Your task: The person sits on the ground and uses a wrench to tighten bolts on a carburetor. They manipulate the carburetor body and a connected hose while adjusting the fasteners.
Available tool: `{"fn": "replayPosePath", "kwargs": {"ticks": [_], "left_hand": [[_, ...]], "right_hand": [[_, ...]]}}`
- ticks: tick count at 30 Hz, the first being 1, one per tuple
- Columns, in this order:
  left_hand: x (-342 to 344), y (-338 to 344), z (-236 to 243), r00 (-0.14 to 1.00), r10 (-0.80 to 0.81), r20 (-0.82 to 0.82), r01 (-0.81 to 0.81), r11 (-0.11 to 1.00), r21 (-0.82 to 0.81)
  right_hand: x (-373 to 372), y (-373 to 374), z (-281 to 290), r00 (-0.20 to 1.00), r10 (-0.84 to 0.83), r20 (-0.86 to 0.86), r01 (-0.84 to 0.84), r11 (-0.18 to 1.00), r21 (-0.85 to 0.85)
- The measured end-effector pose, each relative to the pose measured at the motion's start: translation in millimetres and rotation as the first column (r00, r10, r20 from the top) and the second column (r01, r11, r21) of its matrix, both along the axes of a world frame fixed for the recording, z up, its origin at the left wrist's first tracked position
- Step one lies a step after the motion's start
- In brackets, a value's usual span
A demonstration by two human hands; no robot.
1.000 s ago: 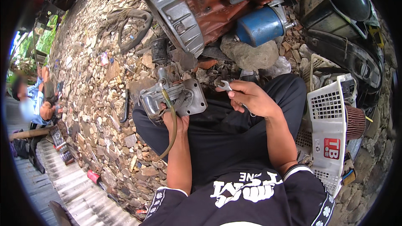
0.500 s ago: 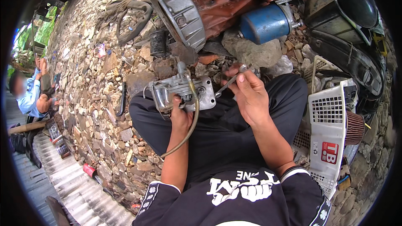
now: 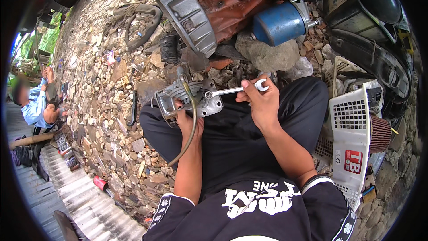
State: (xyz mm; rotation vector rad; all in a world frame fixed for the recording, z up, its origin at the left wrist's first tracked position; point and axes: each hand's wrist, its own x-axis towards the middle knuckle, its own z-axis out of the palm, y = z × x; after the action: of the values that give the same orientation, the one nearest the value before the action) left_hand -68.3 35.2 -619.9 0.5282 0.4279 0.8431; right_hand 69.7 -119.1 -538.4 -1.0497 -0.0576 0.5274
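My left hand [image 3: 189, 120] grips a metal pump assembly [image 3: 170, 102] from below, its fingers partly hidden behind it, above my lap. A long translucent hose [image 3: 194, 120] curves down from the assembly past my left forearm. My right hand [image 3: 258, 105] holds a combination wrench [image 3: 229, 91] near its open jaw, thumb on the shaft. The wrench lies sideways with its ring end over the flat flange plate [image 3: 211, 105] at the assembly's right, around or on a fitting there.
An engine block [image 3: 227, 6] with a blue canister [image 3: 276, 24] lies ahead, by a rock [image 3: 267, 56]. Plastic crates [image 3: 350, 107], a pleated filter [image 3: 378, 134] and black parts [image 3: 370, 62] are at right. Loose stones [image 3: 102, 107] cover the ground. Another person [image 3: 33, 109] sits at left.
My right hand has turned the wrench from pointing at me, then diagonal, to sideways, its ring end now on the flange plate. My left hand still holds the assembly, which has shifted slightly.
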Motion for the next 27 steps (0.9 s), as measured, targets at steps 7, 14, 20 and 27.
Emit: {"fn": "replayPosePath", "kwargs": {"ticks": [7,14,20,27], "left_hand": [[3,0,5,0.998,0.037,-0.06,-0.038,0.999,-0.024],[-3,0,-3,0.991,0.094,-0.091,-0.093,0.995,0.021],[2,-4,7,0.993,0.026,-0.114,-0.026,1.0,0.006],[1,-2,4,0.992,0.004,-0.128,-0.002,1.0,0.013]], "right_hand": [[-22,11,-5,0.999,0.006,-0.036,-0.007,1.0,-0.012],[-25,1,1,0.896,0.162,0.413,-0.007,0.936,-0.352],[-42,-10,-4,0.59,0.182,0.787,0.283,0.866,-0.413],[-50,-14,-13,0.608,0.186,0.772,0.245,0.881,-0.405]]}}
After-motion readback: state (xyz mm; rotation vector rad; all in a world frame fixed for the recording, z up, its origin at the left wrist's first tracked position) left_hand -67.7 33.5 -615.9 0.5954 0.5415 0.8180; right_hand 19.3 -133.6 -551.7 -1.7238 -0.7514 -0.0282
